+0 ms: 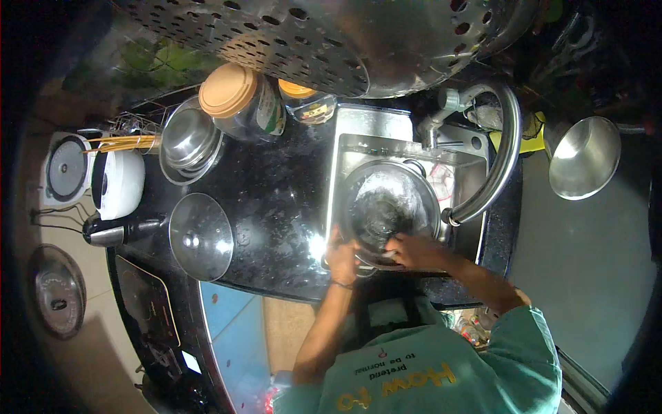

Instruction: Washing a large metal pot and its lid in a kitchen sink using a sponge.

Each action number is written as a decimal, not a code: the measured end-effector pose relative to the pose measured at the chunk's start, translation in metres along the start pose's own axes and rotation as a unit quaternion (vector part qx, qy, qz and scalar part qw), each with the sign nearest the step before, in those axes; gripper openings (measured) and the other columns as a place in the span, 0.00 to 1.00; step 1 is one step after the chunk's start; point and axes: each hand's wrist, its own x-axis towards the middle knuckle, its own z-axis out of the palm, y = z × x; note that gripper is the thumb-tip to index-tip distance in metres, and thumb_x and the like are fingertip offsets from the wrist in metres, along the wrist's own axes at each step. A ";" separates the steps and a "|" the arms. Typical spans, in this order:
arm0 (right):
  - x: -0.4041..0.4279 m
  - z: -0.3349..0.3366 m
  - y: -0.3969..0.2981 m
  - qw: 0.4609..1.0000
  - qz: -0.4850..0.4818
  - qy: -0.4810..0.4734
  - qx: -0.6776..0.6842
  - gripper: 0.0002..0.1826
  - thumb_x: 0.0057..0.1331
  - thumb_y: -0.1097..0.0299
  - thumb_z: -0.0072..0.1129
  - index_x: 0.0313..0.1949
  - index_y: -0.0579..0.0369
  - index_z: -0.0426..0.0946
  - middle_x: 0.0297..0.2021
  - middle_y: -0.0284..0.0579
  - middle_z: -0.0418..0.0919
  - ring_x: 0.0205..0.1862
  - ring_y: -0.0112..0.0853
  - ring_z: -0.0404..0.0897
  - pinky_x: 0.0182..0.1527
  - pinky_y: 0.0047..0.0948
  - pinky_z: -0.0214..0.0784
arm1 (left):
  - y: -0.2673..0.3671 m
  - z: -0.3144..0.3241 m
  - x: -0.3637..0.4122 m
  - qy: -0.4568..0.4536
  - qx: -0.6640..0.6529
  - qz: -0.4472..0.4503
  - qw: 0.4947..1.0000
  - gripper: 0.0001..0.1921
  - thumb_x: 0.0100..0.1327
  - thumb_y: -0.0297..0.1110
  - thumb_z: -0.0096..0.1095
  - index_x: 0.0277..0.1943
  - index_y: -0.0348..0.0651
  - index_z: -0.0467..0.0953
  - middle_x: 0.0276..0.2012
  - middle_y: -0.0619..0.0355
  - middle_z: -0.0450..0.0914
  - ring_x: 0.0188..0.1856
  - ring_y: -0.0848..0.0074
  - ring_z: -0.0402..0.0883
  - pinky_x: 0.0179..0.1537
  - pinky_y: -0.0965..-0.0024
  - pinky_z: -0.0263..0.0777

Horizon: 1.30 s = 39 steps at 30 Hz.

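Note:
A large round metal pot (393,181) rests over the sink, its inside shiny and wet-looking, with a dark loop handle at its far rim. My left hand (342,259) grips the near-left edge of this pot. Inside the near-right part of the rim, my right hand (408,251) is closed on a small scrubber, mostly hidden by the fingers. The curved metal faucet (509,150) arches to the right of the pot, and its end hangs close to the pot's right rim. Part of the metal sink (468,207) shows beyond the pot, with a pale red-lined item in it.
On the black counter to the left lie a glass lid (201,238), stacked metal bowls (189,139) and a large lidded jar (232,103). A white rice cooker (121,181) stands farther left. A perforated metal vessel (310,46) fills the top, and a metal bowl (584,158) is at the right.

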 end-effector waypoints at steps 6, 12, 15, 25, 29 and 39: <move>0.022 -0.022 0.065 0.906 0.198 0.282 -0.246 0.13 0.62 0.70 0.52 0.48 0.53 0.72 0.44 0.52 0.73 0.45 0.44 0.78 0.46 0.44 0.75 | -0.004 -0.001 -0.012 -0.045 0.029 -0.017 0.998 0.30 0.50 0.15 0.56 0.60 0.41 0.75 0.30 0.60 0.80 0.18 0.83 0.71 0.11 0.79 0.63; 0.086 -0.039 0.058 0.851 0.107 0.513 0.015 0.15 0.62 0.75 0.56 0.49 0.57 0.68 0.47 0.57 0.67 0.46 0.52 0.74 0.47 0.44 0.71 | -0.008 0.025 -0.025 -0.083 0.062 -0.020 0.994 0.20 0.53 0.17 0.57 0.51 0.38 0.77 0.25 0.60 0.77 0.16 0.83 0.69 0.12 0.80 0.59; 0.123 -0.021 0.036 0.813 -0.011 0.280 0.510 0.13 0.69 0.66 0.55 0.50 0.55 0.69 0.45 0.44 0.66 0.48 0.33 0.69 0.52 0.37 0.66 | -0.011 0.027 -0.017 -0.059 0.070 -0.021 0.996 0.17 0.52 0.16 0.56 0.47 0.38 0.76 0.23 0.61 0.76 0.15 0.83 0.68 0.12 0.80 0.59; 0.026 0.017 0.024 0.995 -0.017 0.004 0.097 0.20 0.68 0.56 0.56 0.51 0.56 0.70 0.45 0.48 0.76 0.48 0.44 0.77 0.51 0.42 0.67 | 0.011 0.010 -0.013 -0.041 0.026 -0.002 0.999 0.28 0.51 0.12 0.49 0.57 0.39 0.75 0.24 0.60 0.78 0.16 0.83 0.69 0.10 0.81 0.58; 0.033 0.004 0.072 0.941 0.116 0.299 -0.106 0.15 0.66 0.58 0.55 0.48 0.51 0.70 0.41 0.51 0.74 0.43 0.52 0.76 0.46 0.47 0.68 | 0.020 0.011 -0.013 -0.073 0.059 0.013 0.996 0.35 0.52 0.12 0.52 0.67 0.43 0.69 0.28 0.60 0.80 0.17 0.84 0.70 0.11 0.81 0.60; 0.084 0.034 -0.027 0.898 -0.055 0.232 0.369 0.13 0.65 0.62 0.55 0.46 0.53 0.71 0.40 0.51 0.75 0.45 0.49 0.78 0.46 0.43 0.69 | 0.006 0.001 0.017 -0.012 0.210 0.234 0.949 0.32 0.56 0.27 0.70 0.65 0.38 0.71 0.53 0.50 0.83 0.51 0.74 0.80 0.54 0.71 0.73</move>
